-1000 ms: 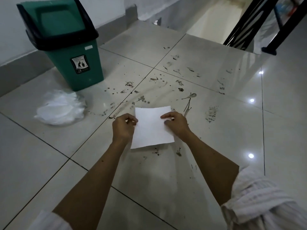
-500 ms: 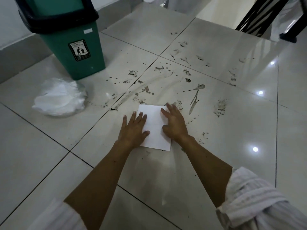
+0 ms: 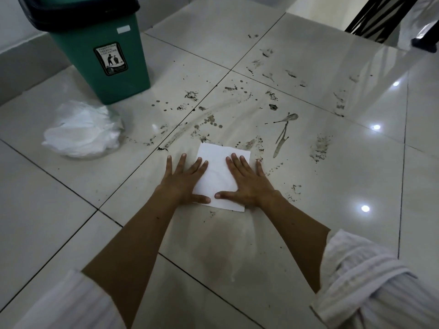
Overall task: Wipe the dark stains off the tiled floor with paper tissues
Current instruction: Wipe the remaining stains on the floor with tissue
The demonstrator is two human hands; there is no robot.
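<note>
Pressing flat on the tiled floor (image 3: pixel 308 233), both hands pin one white paper tissue (image 3: pixel 219 176) in the head view, the only view supplied. The left hand (image 3: pixel 183 181) lies with straight, spread fingers, its thumb side on the tissue's left edge and the rest on bare tile; the right hand (image 3: pixel 249 184) lies likewise, extended and grasping nothing, covering the tissue's right half. The tissue is a smooth, squarish folded sheet, visibly unsoiled on its upper face, positioned at the near edge of the dark stains (image 3: pixel 213 122). Judged from this layout, the task is at an early stage: dried-looking splatters, dots and streaks extend across several glossy, pale tiles beyond and to the right of the tissue, with faint smeared arcs among them, and nearly all remain to be wiped. A green plastic waste bin (image 3: pixel 99 58) with a black lid stands at upper left; a crumpled white plastic bag (image 3: pixel 83 131) lies just in front of it.
</note>
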